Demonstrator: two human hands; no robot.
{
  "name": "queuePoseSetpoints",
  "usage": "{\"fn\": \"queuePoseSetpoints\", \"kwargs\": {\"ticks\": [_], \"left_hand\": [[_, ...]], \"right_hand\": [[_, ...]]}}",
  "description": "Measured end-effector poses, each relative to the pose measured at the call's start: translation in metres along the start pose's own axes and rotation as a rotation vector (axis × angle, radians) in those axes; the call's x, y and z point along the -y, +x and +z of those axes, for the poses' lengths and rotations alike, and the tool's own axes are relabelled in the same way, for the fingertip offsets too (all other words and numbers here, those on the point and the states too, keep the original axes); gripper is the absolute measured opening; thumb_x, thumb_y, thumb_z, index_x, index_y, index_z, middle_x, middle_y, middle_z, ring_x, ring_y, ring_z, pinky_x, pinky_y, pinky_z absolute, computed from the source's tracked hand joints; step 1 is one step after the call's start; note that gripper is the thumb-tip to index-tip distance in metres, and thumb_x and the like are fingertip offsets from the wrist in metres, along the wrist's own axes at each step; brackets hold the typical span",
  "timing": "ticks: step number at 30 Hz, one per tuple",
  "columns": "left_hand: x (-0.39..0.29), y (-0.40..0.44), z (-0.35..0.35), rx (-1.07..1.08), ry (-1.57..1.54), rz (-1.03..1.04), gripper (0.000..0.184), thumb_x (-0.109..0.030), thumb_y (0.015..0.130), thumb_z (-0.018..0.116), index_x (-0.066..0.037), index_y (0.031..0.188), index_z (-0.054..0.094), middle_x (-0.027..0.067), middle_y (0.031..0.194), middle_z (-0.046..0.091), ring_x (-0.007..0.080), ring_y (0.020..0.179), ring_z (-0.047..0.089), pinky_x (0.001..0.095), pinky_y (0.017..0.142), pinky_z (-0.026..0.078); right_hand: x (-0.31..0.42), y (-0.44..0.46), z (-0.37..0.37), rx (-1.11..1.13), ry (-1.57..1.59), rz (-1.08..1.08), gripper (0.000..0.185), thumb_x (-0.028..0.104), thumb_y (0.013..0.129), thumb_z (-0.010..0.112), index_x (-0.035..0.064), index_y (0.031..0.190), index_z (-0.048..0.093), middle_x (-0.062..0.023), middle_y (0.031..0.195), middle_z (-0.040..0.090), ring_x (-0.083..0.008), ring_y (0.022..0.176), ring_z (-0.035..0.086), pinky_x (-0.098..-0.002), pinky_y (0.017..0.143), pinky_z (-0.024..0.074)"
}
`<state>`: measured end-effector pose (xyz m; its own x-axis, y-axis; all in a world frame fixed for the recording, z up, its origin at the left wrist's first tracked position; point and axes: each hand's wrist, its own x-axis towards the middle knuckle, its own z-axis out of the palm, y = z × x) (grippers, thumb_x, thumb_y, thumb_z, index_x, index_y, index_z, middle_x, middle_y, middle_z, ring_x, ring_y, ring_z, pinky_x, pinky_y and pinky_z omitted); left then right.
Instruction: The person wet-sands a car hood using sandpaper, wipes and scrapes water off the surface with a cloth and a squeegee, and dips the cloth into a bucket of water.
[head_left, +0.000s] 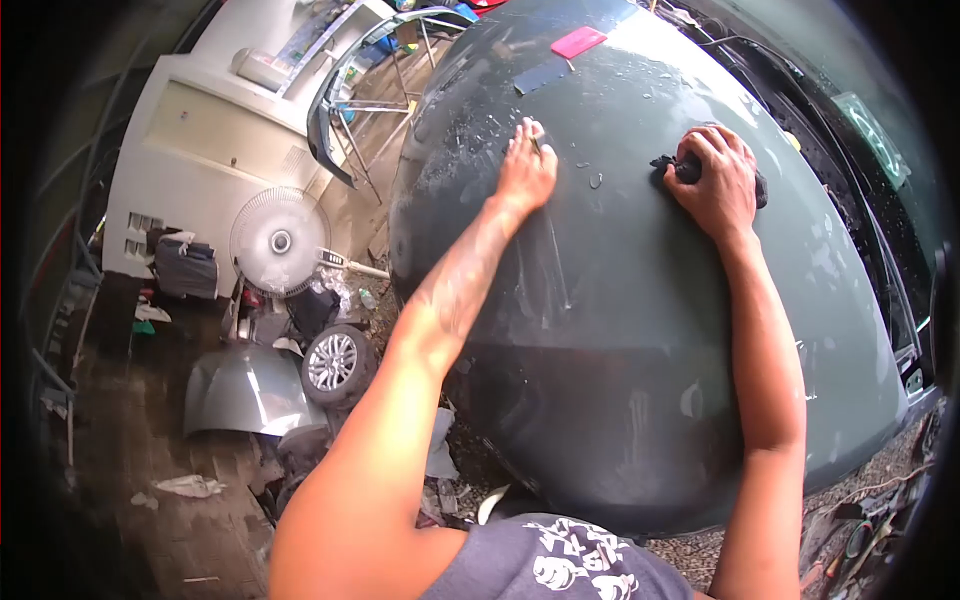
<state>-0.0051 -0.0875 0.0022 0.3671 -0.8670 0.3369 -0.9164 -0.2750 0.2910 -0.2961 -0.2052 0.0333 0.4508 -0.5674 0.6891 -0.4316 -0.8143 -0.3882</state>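
Hood (630, 290) lies beneath the right hand (718, 168), clenched on a black cloth (689, 166), and the left hand (528, 170) (fingers close together, grip unclear); a pink block (578, 41) rests beyond.

A bunched black cloth (689, 166) lies on the water-spotted, dull green-grey hood (630, 270).

Your white electric fan (280, 242) had a pale wall (205, 185) behind it; nearer you than the fan were an alloy-rimmed wheel (337, 364) and brown floor (180, 530).
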Motion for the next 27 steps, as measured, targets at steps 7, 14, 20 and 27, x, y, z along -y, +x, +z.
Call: {"fn": "queuePoseSetpoints", "kwargs": {"ticks": [7, 14, 20, 27], "left_hand": [[-0.075, -0.117, -0.042, 0.161, -0.194, 0.271, 0.057, -0.016, 0.098, 0.039, 0.009, 0.149, 0.037, 0.032, 0.16, 0.029, 0.0467, 0.15, 0.028, 0.0504, 0.125, 0.02], [-0.067, -0.117, -0.025, 0.063, -0.137, 0.224, 0.058, -0.017, 0.102, 0.035, 0.006, 0.154, 0.032, 0.0265, 0.163, 0.028, 0.0411, 0.154, 0.022, 0.0502, 0.126, 0.013], [-0.036, -0.071, -0.033, 0.107, -0.28, 0.152, 0.053, -0.017, 0.103, 0.038, 0.005, 0.151, 0.038, 0.0278, 0.163, 0.027, 0.0416, 0.153, 0.022, 0.0482, 0.126, 0.016], [-0.109, -0.175, -0.052, 0.268, -0.259, 0.271, 0.055, -0.013, 0.099, 0.039, 0.009, 0.15, 0.038, 0.0286, 0.161, 0.03, 0.0425, 0.153, 0.024, 0.0483, 0.126, 0.014]], "right_hand": [[-0.001, 0.002, 0.003, 0.011, -0.014, 0.033, 0.021, 0.023, 0.074, 0.077, 0.0136, 0.088, 0.065, -0.002, 0.113, 0.068, -0.0288, 0.128, 0.053, -0.05, 0.111, 0.0366], [-0.002, 0.005, 0.003, 0.023, 0.012, 0.027, 0.021, 0.024, 0.074, 0.076, 0.013, 0.089, 0.066, -0.0023, 0.114, 0.068, -0.0299, 0.129, 0.052, -0.0519, 0.112, 0.0354], [-0.003, 0.007, 0.004, -0.001, -0.008, 0.036, 0.02, 0.024, 0.075, 0.076, 0.0126, 0.088, 0.066, -0.0025, 0.114, 0.068, -0.0296, 0.129, 0.052, -0.0518, 0.111, 0.036], [-0.003, 0.004, 0.005, 0.011, 0.01, 0.045, 0.021, 0.025, 0.074, 0.075, 0.0136, 0.09, 0.066, -0.003, 0.114, 0.068, -0.0296, 0.128, 0.053, -0.0516, 0.113, 0.035]]}}
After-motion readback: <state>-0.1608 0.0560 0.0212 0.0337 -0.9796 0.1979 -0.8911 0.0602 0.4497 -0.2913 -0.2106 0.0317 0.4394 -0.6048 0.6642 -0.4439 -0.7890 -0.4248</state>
